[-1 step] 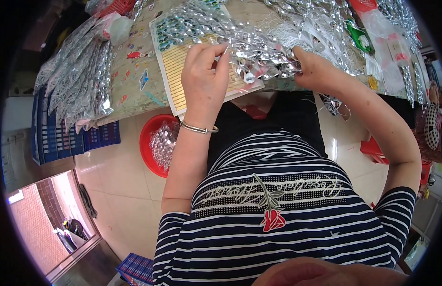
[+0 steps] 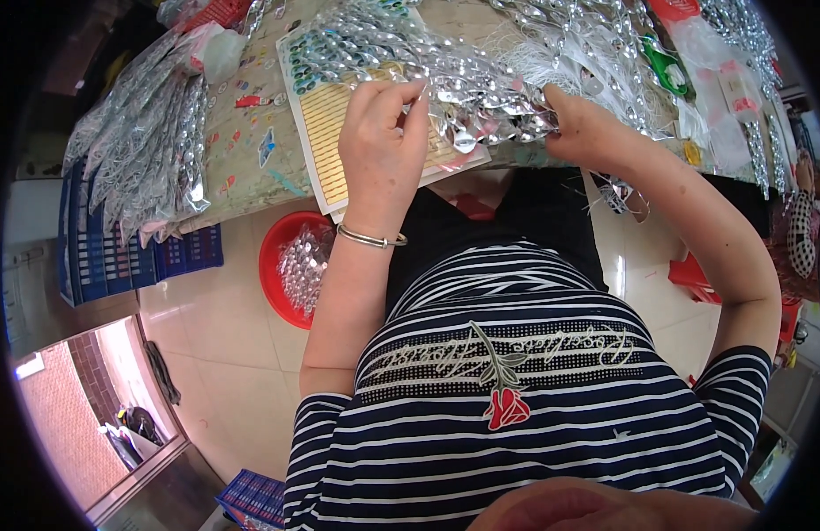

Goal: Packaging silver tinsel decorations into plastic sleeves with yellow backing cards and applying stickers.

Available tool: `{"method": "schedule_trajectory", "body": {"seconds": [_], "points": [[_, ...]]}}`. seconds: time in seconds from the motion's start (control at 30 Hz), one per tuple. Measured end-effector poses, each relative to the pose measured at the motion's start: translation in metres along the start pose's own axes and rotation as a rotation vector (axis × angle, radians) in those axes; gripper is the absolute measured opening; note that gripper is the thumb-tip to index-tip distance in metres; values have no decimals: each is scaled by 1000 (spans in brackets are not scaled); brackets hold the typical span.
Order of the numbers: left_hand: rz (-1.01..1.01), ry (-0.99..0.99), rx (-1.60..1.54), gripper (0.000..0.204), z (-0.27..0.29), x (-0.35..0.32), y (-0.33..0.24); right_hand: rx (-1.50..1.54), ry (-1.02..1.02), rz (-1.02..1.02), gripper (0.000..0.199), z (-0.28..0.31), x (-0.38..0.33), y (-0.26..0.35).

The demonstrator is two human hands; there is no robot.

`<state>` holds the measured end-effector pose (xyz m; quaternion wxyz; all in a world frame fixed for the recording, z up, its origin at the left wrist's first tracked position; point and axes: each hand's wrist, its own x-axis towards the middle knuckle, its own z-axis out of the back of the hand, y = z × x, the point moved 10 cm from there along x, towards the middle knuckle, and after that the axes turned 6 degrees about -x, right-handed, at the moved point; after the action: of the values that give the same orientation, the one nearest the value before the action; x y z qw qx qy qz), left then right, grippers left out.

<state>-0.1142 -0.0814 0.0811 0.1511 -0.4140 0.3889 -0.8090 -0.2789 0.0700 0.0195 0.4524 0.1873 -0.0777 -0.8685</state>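
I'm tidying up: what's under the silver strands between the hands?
The silver strands lie over a yellow-striped sheet, its uncovered part showing at left; what their dense middle covers is hidden.

Table (image 2: 242, 164) carries silver strands (image 2: 153, 133); a yellow sheet (image 2: 326, 128)

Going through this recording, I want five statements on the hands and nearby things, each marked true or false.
1. The right hand has its grip on silver strands. True.
2. The held strands spread entirely to the right of that hand. False: they spread leftward from it.
3. A metal bangle circles the left wrist. True.
4. A red basin shows left of the left forearm. True.
5. That basin is empty. False: it holds shiny silver pieces.
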Motion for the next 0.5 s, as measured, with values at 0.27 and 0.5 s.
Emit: {"method": "schedule_trajectory", "body": {"seconds": [0.27, 0.5], "points": [[-61, -39, -22, 12, -2, 0, -9, -61, 15, -32, 33, -8, 11, 2], [-133, -41, 55, 11, -14, -8, -16, -22, -6, 18, 35, -6, 17, 19]]}}
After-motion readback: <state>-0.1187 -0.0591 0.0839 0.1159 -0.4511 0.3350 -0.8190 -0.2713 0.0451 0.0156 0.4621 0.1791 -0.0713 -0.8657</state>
